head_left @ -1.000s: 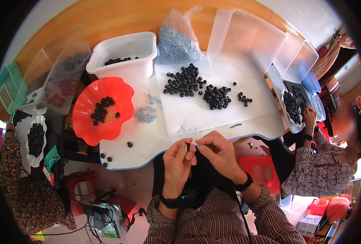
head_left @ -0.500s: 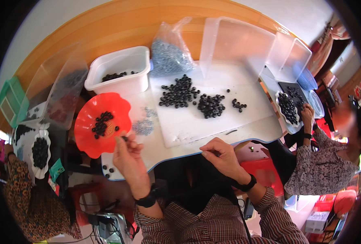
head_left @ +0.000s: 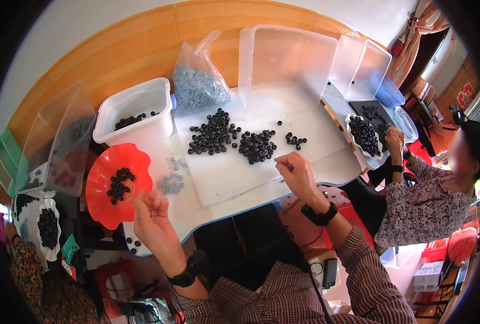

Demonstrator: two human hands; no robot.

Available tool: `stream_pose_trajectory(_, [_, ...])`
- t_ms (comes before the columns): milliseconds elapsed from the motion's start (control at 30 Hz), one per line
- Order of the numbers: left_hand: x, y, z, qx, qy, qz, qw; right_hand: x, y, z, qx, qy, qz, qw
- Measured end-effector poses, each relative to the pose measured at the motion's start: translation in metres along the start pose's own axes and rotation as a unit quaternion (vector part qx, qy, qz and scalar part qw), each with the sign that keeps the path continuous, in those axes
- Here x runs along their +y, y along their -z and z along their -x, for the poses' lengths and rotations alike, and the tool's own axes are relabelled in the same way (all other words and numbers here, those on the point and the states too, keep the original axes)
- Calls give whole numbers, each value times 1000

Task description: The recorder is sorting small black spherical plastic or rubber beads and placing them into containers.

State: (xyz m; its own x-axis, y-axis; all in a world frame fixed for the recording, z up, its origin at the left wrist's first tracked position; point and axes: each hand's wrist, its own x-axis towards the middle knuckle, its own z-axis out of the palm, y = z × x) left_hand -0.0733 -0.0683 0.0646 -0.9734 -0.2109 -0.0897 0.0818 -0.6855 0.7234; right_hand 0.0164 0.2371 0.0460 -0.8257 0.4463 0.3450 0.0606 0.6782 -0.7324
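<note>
My left hand (head_left: pixel 156 224) hovers at the near edge of a red scalloped bowl (head_left: pixel 100 208), its fingers apart and nothing visible in them. Inside the bowl lies a heap of small round black pieces (head_left: pixel 119 186), like beads. My right hand (head_left: pixel 298 175) is over the front of the white board (head_left: pixel 224 191), thumb and fingers pressed together; what they pinch, if anything, is hidden. Just beyond it are a pile of black pieces (head_left: pixel 257 147) and a small cluster (head_left: pixel 295 141). A larger pile (head_left: pixel 213 132) spreads to the left.
At the back stand a white tub (head_left: pixel 161 127) with black pieces, a clear bag (head_left: pixel 199 89) of bluish bits and a translucent bin (head_left: pixel 286 65). Bluish bits (head_left: pixel 171 183) lie beside the bowl. A co-worker (head_left: pixel 426 205) sits at right, another person's sleeve (head_left: pixel 26 270) at left.
The black piece at my left fingertips no longer shows there. My right hand has risen from the table's front edge to over the board, nearer the piles. The whole view has shifted somewhat.
</note>
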Motion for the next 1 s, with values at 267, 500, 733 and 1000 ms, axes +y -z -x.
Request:
stream_pose_trajectory(267, [-43,7,36,-43,121,-15,992,36,-4,-53,15,66,120,991])
stream_pose_trajectory(500, [-72,0,61,-57,172,-61,982,39,-4,-86,-33,104,180,978])
stream_pose_trajectory(733, [-80,4,62,-81,166,-74,980,41,-5,-103,-129,104,226,960])
stream_pose_trajectory(1000, [-82,5,60,-88,170,-73,979,43,12,-103,-162,49,266,949])
